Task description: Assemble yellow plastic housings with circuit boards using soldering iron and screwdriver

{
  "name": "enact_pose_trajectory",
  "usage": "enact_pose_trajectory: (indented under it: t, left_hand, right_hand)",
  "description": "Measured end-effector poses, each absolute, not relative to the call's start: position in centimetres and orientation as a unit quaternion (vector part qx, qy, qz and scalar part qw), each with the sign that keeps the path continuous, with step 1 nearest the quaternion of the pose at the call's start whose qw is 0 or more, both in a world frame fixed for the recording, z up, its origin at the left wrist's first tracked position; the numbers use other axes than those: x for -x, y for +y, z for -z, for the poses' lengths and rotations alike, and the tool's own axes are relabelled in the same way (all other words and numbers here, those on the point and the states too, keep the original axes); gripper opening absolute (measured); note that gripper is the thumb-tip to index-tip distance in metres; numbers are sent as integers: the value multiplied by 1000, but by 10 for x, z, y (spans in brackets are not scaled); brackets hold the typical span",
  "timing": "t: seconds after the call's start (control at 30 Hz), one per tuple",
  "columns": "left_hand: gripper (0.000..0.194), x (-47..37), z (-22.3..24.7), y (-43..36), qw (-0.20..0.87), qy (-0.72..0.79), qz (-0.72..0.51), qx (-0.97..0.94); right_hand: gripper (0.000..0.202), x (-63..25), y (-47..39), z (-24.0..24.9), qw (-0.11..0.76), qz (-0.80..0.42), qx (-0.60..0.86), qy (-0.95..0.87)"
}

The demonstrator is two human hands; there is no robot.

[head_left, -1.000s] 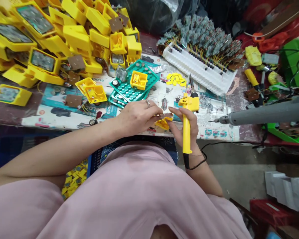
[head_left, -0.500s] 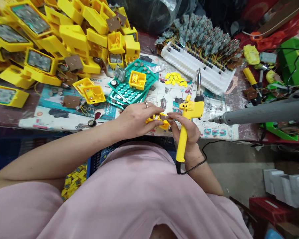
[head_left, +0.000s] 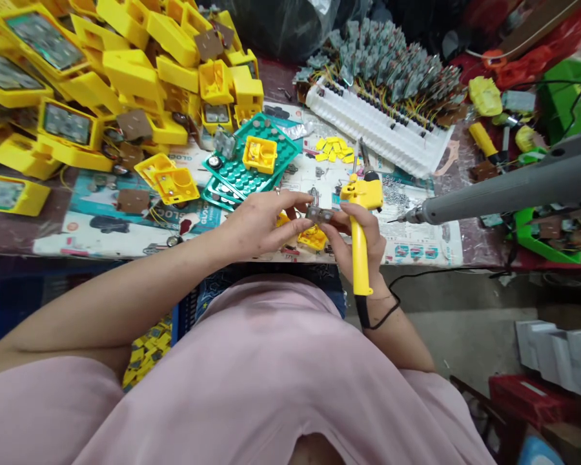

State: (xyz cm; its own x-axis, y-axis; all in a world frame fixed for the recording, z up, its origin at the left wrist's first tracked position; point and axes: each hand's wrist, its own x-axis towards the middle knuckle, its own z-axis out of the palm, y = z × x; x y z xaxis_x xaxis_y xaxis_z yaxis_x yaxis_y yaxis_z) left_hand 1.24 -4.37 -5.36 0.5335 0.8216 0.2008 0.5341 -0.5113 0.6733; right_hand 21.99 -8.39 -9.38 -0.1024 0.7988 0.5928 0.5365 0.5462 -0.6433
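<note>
My left hand (head_left: pixel 264 223) pinches one end of a small grey-brown piece (head_left: pixel 319 214), apparently a circuit board, between thumb and fingers. The fingertips of my right hand (head_left: pixel 356 242) touch its other end. Tucked in the same right hand is a yellow soldering gun (head_left: pixel 359 252), its metal tip pointing away from me and its black cord hanging past the wrist. Just below the small piece, an open yellow housing (head_left: pixel 312 237) lies on the paper-covered table. Another bit of yellow plastic is partly hidden behind my left fingers.
A pile of yellow housings (head_left: pixel 130 77) fills the back left. Green trays (head_left: pixel 252 161) bear a yellow case. Behind lie small yellow pieces (head_left: pixel 334 150) and a white foam rack (head_left: pixel 377 129) of wired parts. A grey electric screwdriver (head_left: pixel 503 184) juts in from the right.
The small piece has been raised off the yellow housing and turned between my fingers. The soldering gun has tilted, its tip now lower and further left. The whole view has shifted slightly.
</note>
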Motion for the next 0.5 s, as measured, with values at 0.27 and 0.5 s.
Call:
enact_pose_trajectory:
  t: [0.27, 0.5]
  left_hand:
    - [23, -20, 55, -37, 242, 434, -262, -827]
    - [24, -20, 50, -35, 288, 423, -261, -819]
  right_hand:
    - [48, -220, -82, 97, 489, -178, 455, -723]
    - [48, -219, -81, 96, 490, -202, 449, -719]
